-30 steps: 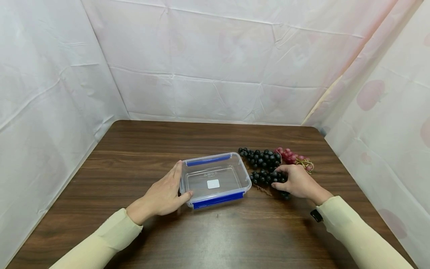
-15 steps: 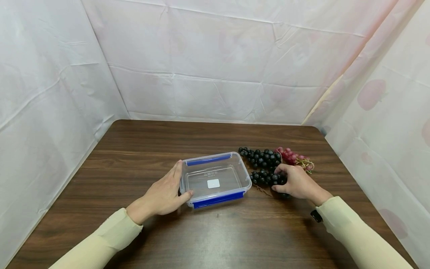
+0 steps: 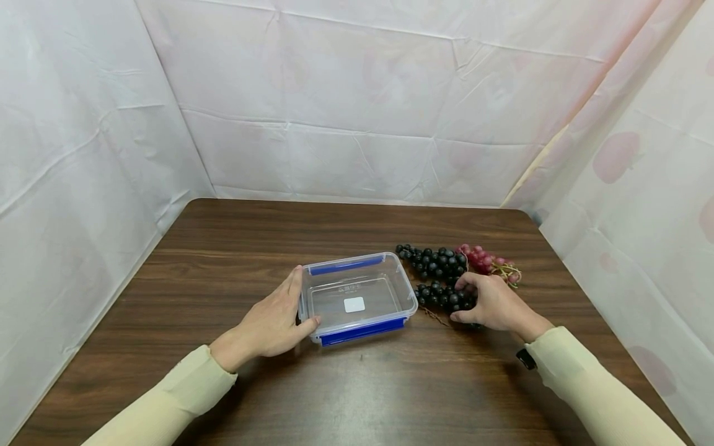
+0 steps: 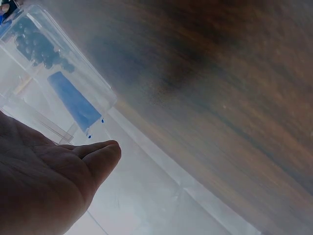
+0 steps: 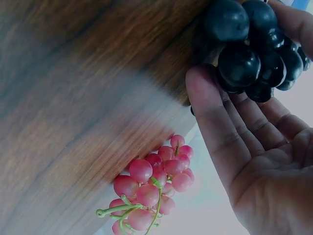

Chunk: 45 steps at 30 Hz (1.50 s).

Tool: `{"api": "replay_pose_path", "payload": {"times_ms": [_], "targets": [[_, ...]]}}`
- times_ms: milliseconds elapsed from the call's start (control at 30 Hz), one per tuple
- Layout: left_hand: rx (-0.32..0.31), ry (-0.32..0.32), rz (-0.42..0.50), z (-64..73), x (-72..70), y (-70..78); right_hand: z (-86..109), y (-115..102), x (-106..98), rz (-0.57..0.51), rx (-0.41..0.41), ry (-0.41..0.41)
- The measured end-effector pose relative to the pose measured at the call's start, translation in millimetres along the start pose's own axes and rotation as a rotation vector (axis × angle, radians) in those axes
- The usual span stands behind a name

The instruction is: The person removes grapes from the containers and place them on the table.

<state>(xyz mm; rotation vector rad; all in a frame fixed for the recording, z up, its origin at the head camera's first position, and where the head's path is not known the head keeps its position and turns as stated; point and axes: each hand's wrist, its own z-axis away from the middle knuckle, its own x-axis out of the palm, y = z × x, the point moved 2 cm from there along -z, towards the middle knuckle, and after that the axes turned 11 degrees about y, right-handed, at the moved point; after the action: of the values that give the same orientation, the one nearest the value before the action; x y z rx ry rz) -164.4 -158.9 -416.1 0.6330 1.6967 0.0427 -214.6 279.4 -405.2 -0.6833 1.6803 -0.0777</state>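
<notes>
An uncovered clear plastic food container point(image 3: 403, 301) with blue side clips lies in the middle of the table. My left hand point(image 3: 268, 319) rests along its left end, fingers fairly straight and the thumb at the near corner; the left wrist view shows the palm point(image 4: 44, 181) beside the container wall. To the right, my right hand point(image 3: 496, 301) holds the near bunch of black grapes point(image 3: 437, 295) between thumb and fingers. In the right wrist view, the fingers point(image 5: 215, 122) lie against one side of these grapes point(image 5: 239, 63), thumb opposite. A second bunch of black grapes point(image 3: 440, 263) lies behind.
A bunch of red grapes point(image 3: 480, 258) with green stems lies beyond the right hand, beside the rear black bunch. The brown wooden table point(image 3: 268, 229) has pale curtains point(image 3: 357, 124) around its back and sides.
My right thumb has shifted slightly toward the near side, and the black grapes between thumb and fingers have moved a little. The left hand and the container stay in place.
</notes>
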Motion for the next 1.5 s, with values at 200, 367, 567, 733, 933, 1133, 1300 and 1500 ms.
{"api": "replay_pose_path", "payload": {"times_ms": [200, 367, 567, 733, 933, 1133, 1300, 1500], "targets": [[-0.005, -0.011, 0.000, -0.2, 0.6, -0.2, 0.2, 0.6, -1.4, 0.000, 0.019, -0.016], [0.002, -0.002, 0.000, -0.8, 0.9, -0.3, 0.0, -1.0, -5.2, -0.006, 0.040, -0.002], [0.002, -0.001, -0.004, -1.1, 0.7, -0.7, 0.2, -2.2, -9.4, -0.010, 0.056, 0.047], [-0.009, -0.016, -0.002, -0.8, -0.1, -2.1, 0.1, -3.3, -11.1, 0.006, 0.054, 0.086], [-0.008, -0.020, 0.000, -0.9, -0.9, -2.4, 0.6, -5.9, -14.2, 0.019, 0.042, 0.152], [-0.019, -0.025, 0.003, -0.8, -2.1, -2.0, 3.0, -7.0, -16.4, 0.014, 0.021, 0.231], [-0.021, -0.010, 0.007, -0.7, -2.7, -2.6, 4.7, -7.2, -15.6, 0.023, -0.020, 0.302], [-0.012, -0.003, 0.022, 1.0, -5.4, -3.2, 6.4, -6.6, -12.6, 0.039, -0.057, 0.367]]}}
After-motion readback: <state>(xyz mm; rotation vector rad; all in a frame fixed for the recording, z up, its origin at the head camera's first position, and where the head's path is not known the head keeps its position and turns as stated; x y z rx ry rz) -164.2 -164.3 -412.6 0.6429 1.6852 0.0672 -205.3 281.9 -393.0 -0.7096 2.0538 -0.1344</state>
